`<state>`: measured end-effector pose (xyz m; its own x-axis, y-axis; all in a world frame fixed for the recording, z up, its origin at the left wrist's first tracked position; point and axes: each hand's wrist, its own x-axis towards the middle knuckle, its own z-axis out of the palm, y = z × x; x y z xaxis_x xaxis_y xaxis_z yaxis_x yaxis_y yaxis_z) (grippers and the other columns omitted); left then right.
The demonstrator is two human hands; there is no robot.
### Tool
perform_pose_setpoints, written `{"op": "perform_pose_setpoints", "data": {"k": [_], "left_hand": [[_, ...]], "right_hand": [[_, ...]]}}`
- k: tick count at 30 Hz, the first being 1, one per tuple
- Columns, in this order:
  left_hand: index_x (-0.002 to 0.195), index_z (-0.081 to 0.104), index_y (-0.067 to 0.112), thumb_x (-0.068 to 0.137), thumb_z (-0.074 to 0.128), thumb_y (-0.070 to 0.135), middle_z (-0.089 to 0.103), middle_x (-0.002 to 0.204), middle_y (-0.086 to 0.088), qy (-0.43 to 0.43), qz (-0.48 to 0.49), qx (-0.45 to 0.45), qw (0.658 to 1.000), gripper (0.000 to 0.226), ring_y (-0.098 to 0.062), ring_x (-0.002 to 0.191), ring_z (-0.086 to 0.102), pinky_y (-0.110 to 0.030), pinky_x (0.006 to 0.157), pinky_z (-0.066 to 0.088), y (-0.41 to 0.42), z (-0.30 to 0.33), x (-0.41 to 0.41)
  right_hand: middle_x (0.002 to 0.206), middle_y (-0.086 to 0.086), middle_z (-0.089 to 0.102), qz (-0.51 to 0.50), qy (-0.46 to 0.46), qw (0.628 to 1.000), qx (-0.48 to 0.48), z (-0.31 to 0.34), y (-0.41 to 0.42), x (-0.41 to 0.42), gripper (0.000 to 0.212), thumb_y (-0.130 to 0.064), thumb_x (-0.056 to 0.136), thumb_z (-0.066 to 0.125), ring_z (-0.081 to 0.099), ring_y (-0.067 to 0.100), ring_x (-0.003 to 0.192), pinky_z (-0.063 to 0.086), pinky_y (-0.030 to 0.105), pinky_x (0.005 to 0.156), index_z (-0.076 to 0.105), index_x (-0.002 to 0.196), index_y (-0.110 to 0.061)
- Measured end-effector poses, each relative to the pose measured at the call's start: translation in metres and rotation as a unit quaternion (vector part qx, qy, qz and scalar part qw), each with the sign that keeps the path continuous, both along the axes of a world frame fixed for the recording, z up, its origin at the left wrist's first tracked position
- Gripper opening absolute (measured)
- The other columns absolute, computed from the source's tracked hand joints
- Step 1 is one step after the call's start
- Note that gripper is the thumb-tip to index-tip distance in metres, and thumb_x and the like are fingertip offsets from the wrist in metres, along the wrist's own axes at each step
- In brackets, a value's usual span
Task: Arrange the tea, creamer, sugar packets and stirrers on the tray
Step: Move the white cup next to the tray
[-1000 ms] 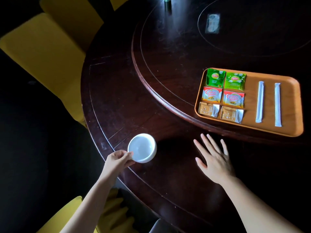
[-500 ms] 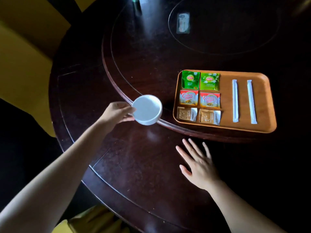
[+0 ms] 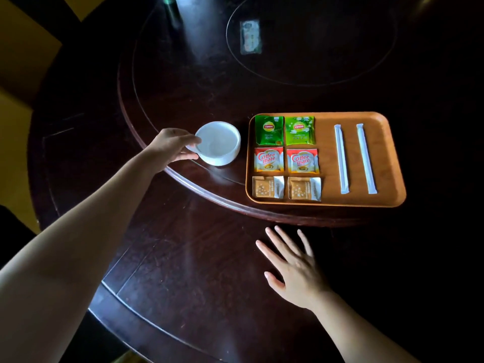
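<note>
An orange tray (image 3: pixel 390 158) sits on the raised turntable of a dark round table. On its left side lie two green tea packets (image 3: pixel 269 130), two red-and-white creamer packets (image 3: pixel 269 159) below them, and two tan sugar packets (image 3: pixel 267 187) nearest me. Two white wrapped stirrers (image 3: pixel 341 159) lie parallel on the tray's right half. My left hand (image 3: pixel 174 148) grips the rim of a small white bowl (image 3: pixel 218 143) that rests on the turntable just left of the tray. My right hand (image 3: pixel 293 268) lies flat on the table, fingers spread, in front of the tray.
The turntable's raised edge (image 3: pixel 199 187) curves between my hands and the tray. A small card (image 3: pixel 250 36) lies far back on the turntable and a green bottle (image 3: pixel 170 6) stands at the back. Yellow chairs (image 3: pixel 18 82) flank the table's left side.
My left hand has carried the white bowl from the table's near left edge up onto the turntable, beside the tray. My right hand has stayed flat on the table.
</note>
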<state>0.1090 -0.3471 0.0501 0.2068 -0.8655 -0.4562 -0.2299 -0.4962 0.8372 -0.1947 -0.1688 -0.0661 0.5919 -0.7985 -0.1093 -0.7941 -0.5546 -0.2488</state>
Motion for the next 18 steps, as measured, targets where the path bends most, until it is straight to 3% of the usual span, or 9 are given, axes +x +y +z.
{"op": "perform_pose_setpoints", "data": {"k": [9,14,18], "left_hand": [[0.074,0.062,0.006,0.086,0.059,0.006,0.059,0.084,-0.013,0.008,0.004,-0.004,1.0,0.012,-0.02,0.076,0.063,-0.019,0.063,0.059,-0.002,-0.012,-0.001],[0.073,0.062,0.01,0.087,0.059,0.01,0.065,0.087,-0.013,0.018,-0.008,-0.003,1.0,0.015,-0.019,0.082,0.067,-0.021,0.073,0.058,0.005,-0.019,0.0],[0.074,0.062,0.013,0.088,0.058,0.016,0.064,0.083,-0.009,0.01,-0.009,-0.005,1.0,0.015,-0.014,0.076,0.065,-0.02,0.073,0.058,0.008,-0.023,0.0]], "right_hand": [[0.152,-0.001,0.03,-0.004,0.003,1.0,0.004,0.001,0.0,0.001,0.063,-0.051,0.08,0.044,0.021,0.017,0.141,0.015,0.052,0.109,0.032,0.14,-0.036],[0.152,0.0,0.029,-0.002,0.012,1.0,0.005,0.001,0.0,0.001,0.063,-0.053,0.081,0.042,0.021,0.018,0.142,0.015,0.052,0.108,0.03,0.141,-0.036],[0.152,0.0,0.03,-0.002,0.018,1.0,0.006,0.001,0.0,0.001,0.063,-0.053,0.081,0.04,0.022,0.019,0.141,0.014,0.052,0.108,0.03,0.141,-0.036]]}}
